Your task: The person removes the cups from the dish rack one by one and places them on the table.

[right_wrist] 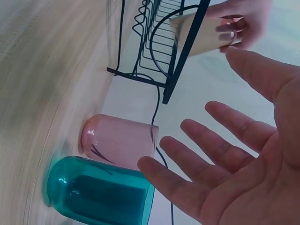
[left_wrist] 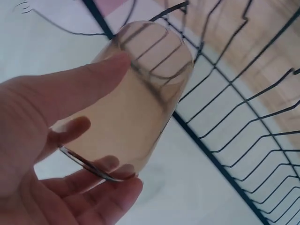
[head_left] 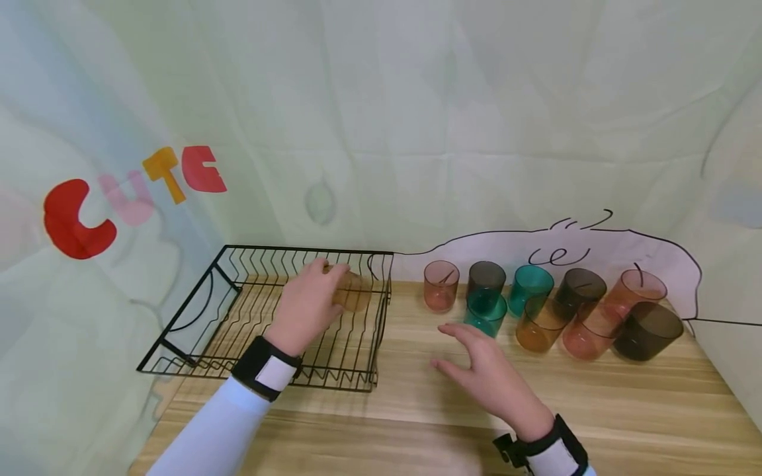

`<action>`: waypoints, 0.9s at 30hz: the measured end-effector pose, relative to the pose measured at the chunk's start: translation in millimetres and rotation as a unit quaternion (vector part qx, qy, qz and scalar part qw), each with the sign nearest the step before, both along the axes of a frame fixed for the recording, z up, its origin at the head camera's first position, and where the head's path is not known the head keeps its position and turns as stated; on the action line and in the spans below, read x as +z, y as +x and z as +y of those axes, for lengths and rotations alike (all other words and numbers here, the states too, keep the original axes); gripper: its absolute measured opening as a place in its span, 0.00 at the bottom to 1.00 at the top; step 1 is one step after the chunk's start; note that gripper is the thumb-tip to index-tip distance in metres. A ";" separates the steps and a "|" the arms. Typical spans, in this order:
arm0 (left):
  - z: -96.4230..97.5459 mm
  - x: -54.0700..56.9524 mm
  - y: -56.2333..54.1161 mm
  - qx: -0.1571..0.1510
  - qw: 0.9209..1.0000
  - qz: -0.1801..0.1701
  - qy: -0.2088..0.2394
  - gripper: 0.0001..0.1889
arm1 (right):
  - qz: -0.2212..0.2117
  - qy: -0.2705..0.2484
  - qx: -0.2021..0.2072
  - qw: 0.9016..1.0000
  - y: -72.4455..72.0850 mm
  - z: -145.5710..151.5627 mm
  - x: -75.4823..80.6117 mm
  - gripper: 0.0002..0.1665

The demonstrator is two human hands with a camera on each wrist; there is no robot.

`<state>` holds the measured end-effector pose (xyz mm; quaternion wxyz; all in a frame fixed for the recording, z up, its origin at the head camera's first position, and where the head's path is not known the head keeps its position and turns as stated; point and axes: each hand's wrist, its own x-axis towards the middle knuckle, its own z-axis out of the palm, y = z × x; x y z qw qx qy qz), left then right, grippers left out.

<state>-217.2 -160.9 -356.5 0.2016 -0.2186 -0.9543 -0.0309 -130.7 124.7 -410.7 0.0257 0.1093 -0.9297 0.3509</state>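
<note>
A translucent amber tumbler [head_left: 356, 295] is in my left hand [head_left: 306, 305], over the right rear part of a black wire dish rack [head_left: 221, 375]. In the left wrist view, the thumb lies along the side of the amber tumbler [left_wrist: 131, 112] and the fingers curl about its rim. My right hand [head_left: 493, 378] hovers above the table with its fingers spread and holds nothing. Nearest to it stands a teal tumbler [head_left: 485, 320], with a pink tumbler [head_left: 441, 291] behind to the left. The right wrist view shows the right palm [right_wrist: 243, 164] facing these tumblers without contact.
Several more tumblers stand closely grouped at the right, among them an amber one [head_left: 536, 330], a pink one [head_left: 586, 340] and a dark grey one [head_left: 649, 337]. A printed cloth backdrop [head_left: 387, 132] hangs behind the wooden table [head_left: 405, 410].
</note>
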 end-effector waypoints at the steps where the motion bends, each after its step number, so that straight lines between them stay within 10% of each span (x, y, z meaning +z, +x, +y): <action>1: 0.6 2.2 2.0 0.001 1.000 0.008 0.006 0.36 | 0.004 -0.002 -0.001 1.000 0.0 0.7 0.2 0.37; 13: 18.8 19.3 32.0 0.006 0.987 0.010 0.159 0.37 | 0.017 -0.050 -0.019 0.998 -0.2 4.2 1.4 0.39; 27: 50.8 11.1 49.2 -0.059 0.934 -0.086 0.341 0.38 | 0.020 -0.102 -0.055 0.993 0.2 1.1 5.1 0.36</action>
